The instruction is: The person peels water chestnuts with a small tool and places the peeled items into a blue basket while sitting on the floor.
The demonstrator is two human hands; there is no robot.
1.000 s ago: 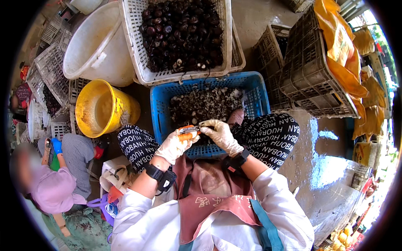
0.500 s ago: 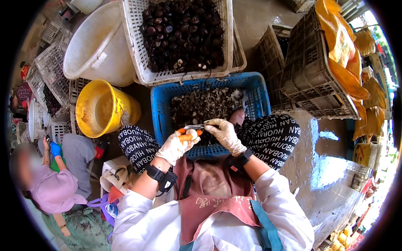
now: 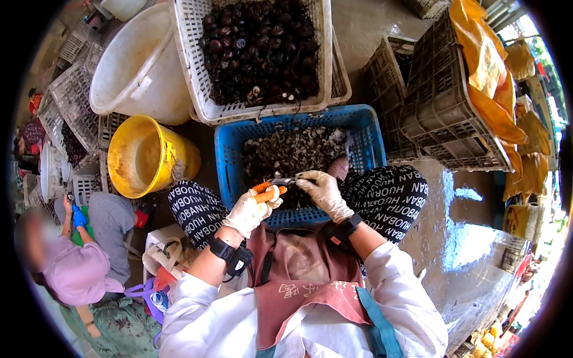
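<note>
Both my hands are in pale gloves over the near side of a blue crate (image 3: 224,156) holding dark and white peelings (image 3: 292,149). My left hand (image 3: 250,210) is closed, with orange covers on its thumb and a finger; whatever lies between them is hard to make out. In my closed right hand (image 3: 321,190) is a slim metal peeling knife (image 3: 282,181), its blade pointing left to the orange-covered fingers. Beyond the blue crate, a white crate (image 3: 192,71) carries a heap of dark, shiny water chestnuts (image 3: 259,51), a few of them showing white.
To the left stand a yellow bucket (image 3: 179,156) and a big whitish tub (image 3: 161,89). Stacked dark crates (image 3: 433,89) with an orange sheet (image 3: 486,65) rise at the right. At the far left sits another person (image 3: 80,262) wearing a blue glove. My patterned knees flank the blue crate.
A round white piece between my left fingers no longer shows there. My right hand has shifted slightly to the right, and more of the knife blade is visible.
</note>
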